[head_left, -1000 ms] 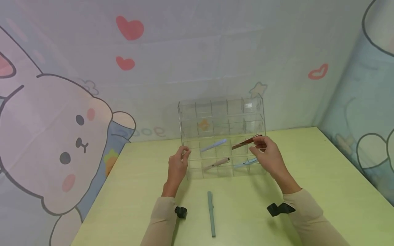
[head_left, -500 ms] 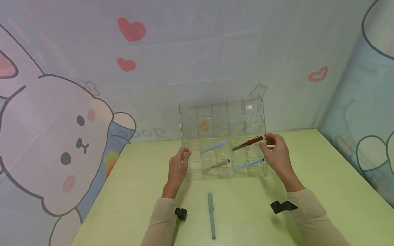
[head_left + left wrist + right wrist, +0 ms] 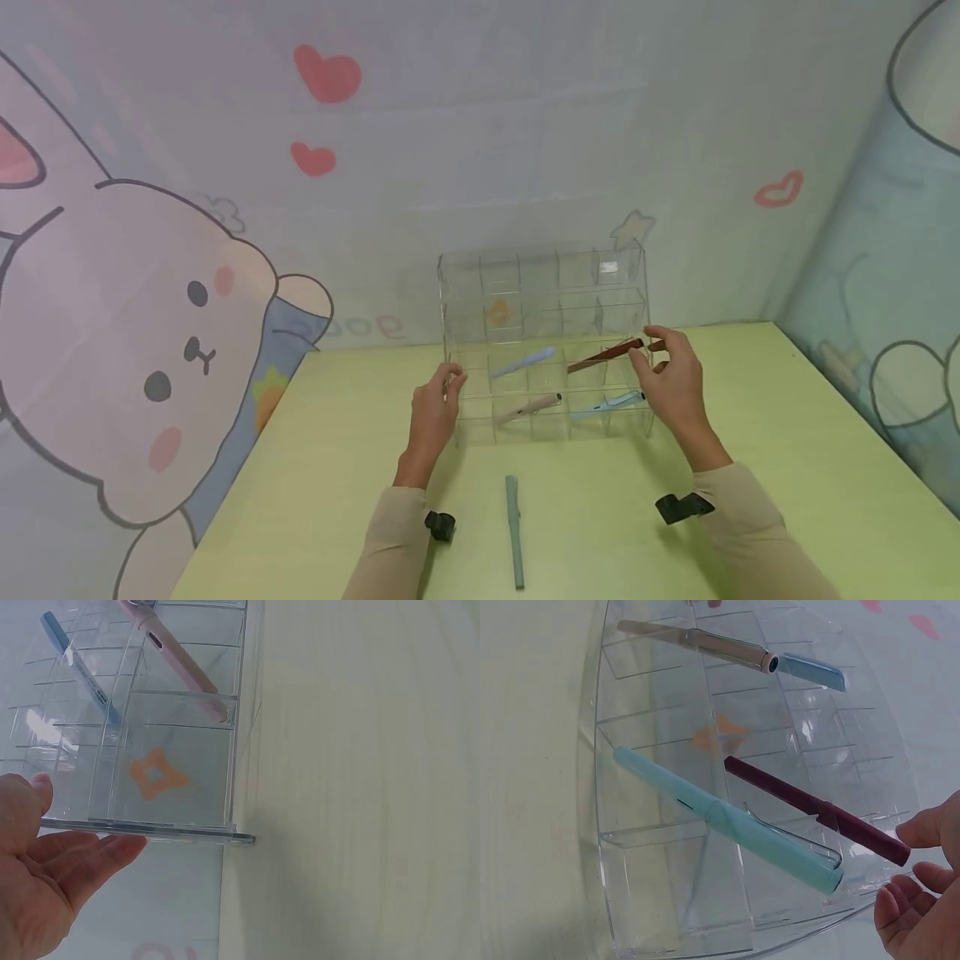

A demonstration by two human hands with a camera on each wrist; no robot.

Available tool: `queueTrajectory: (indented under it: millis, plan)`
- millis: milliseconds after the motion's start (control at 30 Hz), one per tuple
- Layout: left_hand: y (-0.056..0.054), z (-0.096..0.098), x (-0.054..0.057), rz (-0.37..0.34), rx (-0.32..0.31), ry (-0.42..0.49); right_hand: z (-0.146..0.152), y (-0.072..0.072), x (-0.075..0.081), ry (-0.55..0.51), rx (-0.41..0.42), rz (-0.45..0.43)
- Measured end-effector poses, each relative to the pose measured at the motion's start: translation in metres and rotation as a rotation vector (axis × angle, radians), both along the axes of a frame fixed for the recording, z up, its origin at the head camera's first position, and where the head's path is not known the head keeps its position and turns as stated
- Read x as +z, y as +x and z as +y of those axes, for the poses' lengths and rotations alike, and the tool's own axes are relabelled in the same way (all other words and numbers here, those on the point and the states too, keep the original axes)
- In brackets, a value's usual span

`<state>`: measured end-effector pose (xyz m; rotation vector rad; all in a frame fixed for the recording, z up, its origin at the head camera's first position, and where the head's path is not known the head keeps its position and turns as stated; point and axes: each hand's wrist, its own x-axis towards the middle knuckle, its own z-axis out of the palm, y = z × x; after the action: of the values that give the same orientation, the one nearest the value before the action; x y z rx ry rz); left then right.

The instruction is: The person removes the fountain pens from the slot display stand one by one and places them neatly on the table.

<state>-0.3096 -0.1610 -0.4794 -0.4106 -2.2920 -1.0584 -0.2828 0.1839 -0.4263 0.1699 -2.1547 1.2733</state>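
Note:
A clear tiered rack [image 3: 538, 271] stands on the table, its left side panel pinched between the thumb and fingers of my left hand [image 3: 435, 408]. On the opposite side, my right hand [image 3: 675, 379] grips the right panel, its thumb close to the end of a dark red pen [image 3: 817, 810]. That pen leans across the second tier from the bottom, right of a lavender pen [image 3: 525, 362]. A beige pen [image 3: 530, 407] and a light blue pen [image 3: 609, 404] slant in the bottom tier. In front of the rack lies a grey-green pen [image 3: 514, 529].
The pale yellow-green table [image 3: 337, 467] reaches back to a cloth backdrop [image 3: 540, 150] printed with a rabbit and hearts. A black wrist camera [image 3: 441, 525] sits on the left sleeve, another camera [image 3: 682, 507] on the right.
My right hand has let go of the dark red pen's end and shifted right onto the rack's side. The dark red pen stays leaning in the rack. My left hand keeps its hold.

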Motion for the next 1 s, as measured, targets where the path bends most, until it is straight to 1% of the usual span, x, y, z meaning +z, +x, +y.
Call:
queueTrajectory:
  millis: [233, 433, 633, 767, 867, 1000]
  plan:
    - [0.0, -0.001, 0.0, -0.017, 0.003, 0.001, -0.003, -0.007, -0.005, -0.003, 0.054, 0.046]
    - [0.0, -0.001, 0.001, -0.01, -0.005, -0.002, -0.006, -0.012, -0.005, -0.014, 0.086, 0.033]
    - [-0.002, -0.002, 0.003, 0.005, -0.004, -0.013, -0.006, -0.016, -0.002, -0.034, 0.126, 0.027]
    - [-0.001, -0.003, 0.004, 0.0, -0.005, -0.008, -0.007, -0.017, -0.003, -0.051, 0.161, 0.001]
    - [0.0, -0.003, 0.004, -0.015, -0.006, -0.01, -0.008, -0.017, -0.005, -0.042, 0.167, -0.012]
    - [0.001, -0.002, 0.002, -0.033, -0.005, -0.014, -0.01, -0.017, -0.008, -0.016, 0.148, -0.015]
